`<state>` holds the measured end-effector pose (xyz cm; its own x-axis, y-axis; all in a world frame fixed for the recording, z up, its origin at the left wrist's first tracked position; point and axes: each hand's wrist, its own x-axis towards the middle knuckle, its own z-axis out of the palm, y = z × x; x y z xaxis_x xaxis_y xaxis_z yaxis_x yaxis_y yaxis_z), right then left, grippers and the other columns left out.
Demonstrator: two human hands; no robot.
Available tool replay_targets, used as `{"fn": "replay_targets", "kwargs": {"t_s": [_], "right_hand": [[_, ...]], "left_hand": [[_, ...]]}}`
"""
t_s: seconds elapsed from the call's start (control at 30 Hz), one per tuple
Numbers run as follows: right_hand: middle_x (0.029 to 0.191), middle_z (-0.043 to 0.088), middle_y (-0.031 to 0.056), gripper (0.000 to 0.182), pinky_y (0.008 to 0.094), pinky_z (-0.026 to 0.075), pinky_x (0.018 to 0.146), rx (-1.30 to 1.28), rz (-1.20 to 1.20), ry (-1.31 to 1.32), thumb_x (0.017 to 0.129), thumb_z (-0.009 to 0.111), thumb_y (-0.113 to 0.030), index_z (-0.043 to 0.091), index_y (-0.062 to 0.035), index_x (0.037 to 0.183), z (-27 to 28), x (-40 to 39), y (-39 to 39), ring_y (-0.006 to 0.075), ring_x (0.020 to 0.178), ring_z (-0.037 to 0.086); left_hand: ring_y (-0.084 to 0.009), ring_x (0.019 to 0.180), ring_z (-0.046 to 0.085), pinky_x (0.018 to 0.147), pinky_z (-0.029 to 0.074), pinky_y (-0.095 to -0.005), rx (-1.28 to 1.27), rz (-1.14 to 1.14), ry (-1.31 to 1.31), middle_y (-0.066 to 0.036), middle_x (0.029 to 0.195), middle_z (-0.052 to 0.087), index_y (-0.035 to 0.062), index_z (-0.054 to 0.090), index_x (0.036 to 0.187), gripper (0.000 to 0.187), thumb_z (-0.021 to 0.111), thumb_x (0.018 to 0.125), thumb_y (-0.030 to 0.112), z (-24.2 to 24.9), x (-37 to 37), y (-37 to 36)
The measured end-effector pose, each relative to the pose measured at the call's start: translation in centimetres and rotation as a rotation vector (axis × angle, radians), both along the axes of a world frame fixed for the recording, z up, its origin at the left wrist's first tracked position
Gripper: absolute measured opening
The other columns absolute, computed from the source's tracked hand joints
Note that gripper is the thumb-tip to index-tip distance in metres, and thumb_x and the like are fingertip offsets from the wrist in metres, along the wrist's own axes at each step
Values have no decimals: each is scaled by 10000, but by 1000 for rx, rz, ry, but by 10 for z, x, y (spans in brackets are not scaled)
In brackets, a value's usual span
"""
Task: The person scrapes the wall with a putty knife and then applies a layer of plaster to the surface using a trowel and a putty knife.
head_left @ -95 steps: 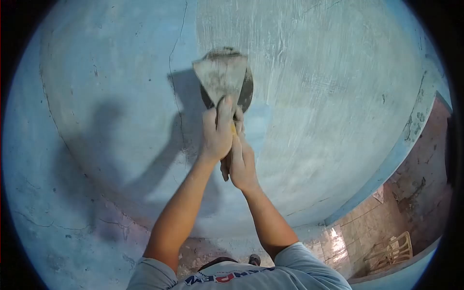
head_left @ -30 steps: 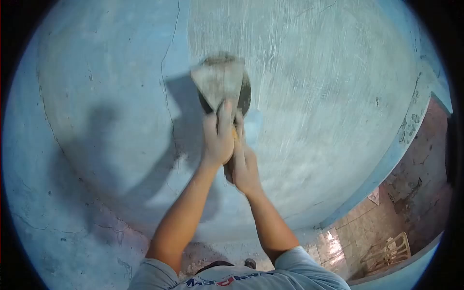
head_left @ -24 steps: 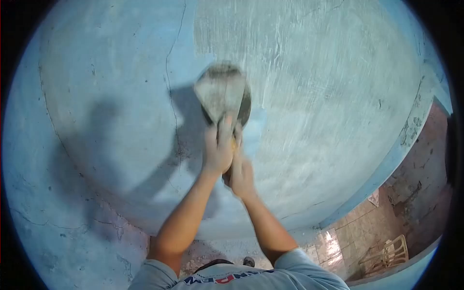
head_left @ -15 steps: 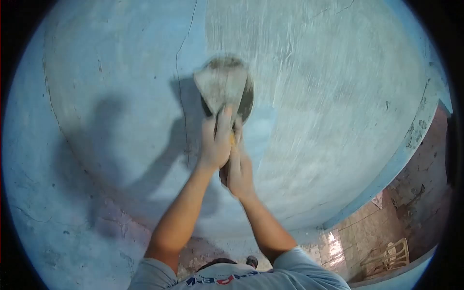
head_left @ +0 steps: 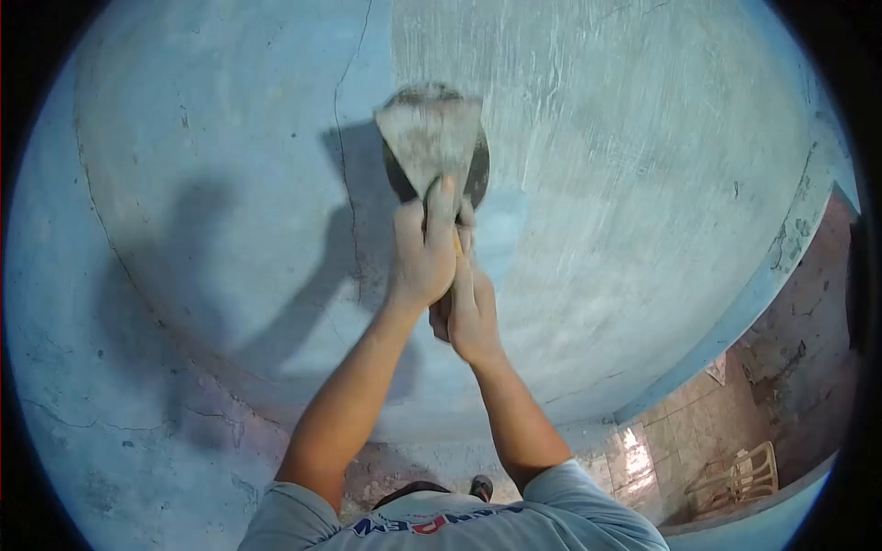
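Against the wall (head_left: 276, 119) in front of me is a wide putty knife (head_left: 430, 133), its flared, plaster-smeared metal blade pointing up. My left hand (head_left: 425, 253) is closed around its neck, with the thumb stretched up along the blade. Just below, my right hand (head_left: 473, 317) is closed round the handle end, and a small yellow bit shows between the two hands. Behind the blade sits a dark round dish-like piece (head_left: 480, 165), its edges showing on both sides; how it is held is hidden. Both hands are coated with pale dust.
Blue paint covers the wall's left side; a grey-white streaked coating (head_left: 643, 165) covers much of the right. A thin crack (head_left: 340, 101) runs down left of the blade. Low at right are a tiled floor (head_left: 684, 427), a pale plastic chair (head_left: 740, 482) and a wall edge (head_left: 726, 335).
Both hands, the putty knife and the dark round piece have moved up and slightly right along the wall. The blade now stands more upright. Both hands keep their hold.
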<state>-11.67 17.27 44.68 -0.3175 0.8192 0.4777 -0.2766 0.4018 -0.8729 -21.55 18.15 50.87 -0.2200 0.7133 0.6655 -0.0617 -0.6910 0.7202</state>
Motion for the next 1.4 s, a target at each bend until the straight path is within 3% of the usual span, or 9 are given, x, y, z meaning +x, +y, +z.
{"fn": "replay_targets", "kwargs": {"t_s": [0.3, 0.5, 0.6, 0.67, 0.73, 0.9, 1.0, 1.13, 1.4], "right_hand": [[595, 506, -17, 459, 253, 360, 425, 29, -160, -32, 1167, 328, -409, 563, -45, 1015, -59, 2, -31, 61, 445, 419], [581, 494, -20, 469, 257, 354, 423, -13, 31, 2, 1168, 325, -401, 555, -59, 944, 6, 5, 4, 64, 447, 428], [581, 495, -20, 480, 254, 360, 422, 15, -89, -84, 1166, 322, -393, 608, -16, 1082, -41, 7, -8, 66, 442, 431], [582, 498, -22, 521, 246, 370, 422, 44, -138, -64, 1162, 318, -369, 548, 38, 1391, -82, 11, -28, 66, 434, 437], [580, 494, -23, 535, 244, 366, 418, 91, -144, -59, 1162, 314, -371, 528, 43, 1426, -86, 10, -21, 67, 425, 431], [565, 475, -19, 501, 249, 316, 383, 52, -11, -30, 1169, 290, -421, 545, -26, 998, 9, 0, 4, 66, 394, 392], [567, 473, -22, 506, 248, 319, 392, 64, -57, -24, 1169, 289, -414, 567, -10, 1047, -3, -3, 3, 67, 405, 392], [587, 504, -16, 511, 243, 346, 409, 169, -258, -12, 1168, 287, -367, 603, 33, 1199, -77, -7, -17, 60, 430, 443], [573, 479, -32, 502, 242, 305, 381, 56, -48, -17, 1172, 307, -415, 578, -21, 1019, 21, 3, 3, 56, 403, 387]], "left_hand": [[-119, 611, 569, 567, 432, -289, -111, 22, -26, -41, 637, 574, 18, 572, 746, 532, 401, 1144, 327, -85, 13, -20], [-115, 574, 525, 570, 429, -289, -9, -6, -3, -25, 626, 550, 8, 570, 762, 544, 431, 1141, 372, 9, 5, -1], [-115, 588, 533, 580, 434, -294, -34, 3, -23, -26, 632, 547, 6, 571, 783, 529, 429, 1141, 368, -40, 8, -8], [-118, 592, 554, 567, 432, -287, -49, -19, -30, -33, 659, 578, 13, 584, 807, 494, 428, 1138, 344, -94, 11, -15], [-116, 598, 562, 563, 431, -285, -40, -2, -21, -31, 665, 584, 15, 591, 812, 481, 432, 1139, 329, -86, 12, -12], [-110, 595, 540, 574, 436, -296, -11, -6, 32, -28, 652, 580, 0, 608, 808, 523, 440, 1137, 371, 9, -1, 0], [-117, 601, 545, 585, 440, -307, -40, -13, 3, -30, 650, 577, 0, 618, 816, 503, 445, 1134, 349, -4, -1, 1], [-121, 607, 549, 578, 437, -300, -63, -30, -59, -38, 675, 593, -5, 633, 897, 429, 430, 1137, 287, -89, 10, -16], [-106, 575, 545, 550, 429, -287, 21, -54, -37, -27, 617, 569, -4, 612, 776, 521, 458, 1132, 344, 7, 6, 5]]}}
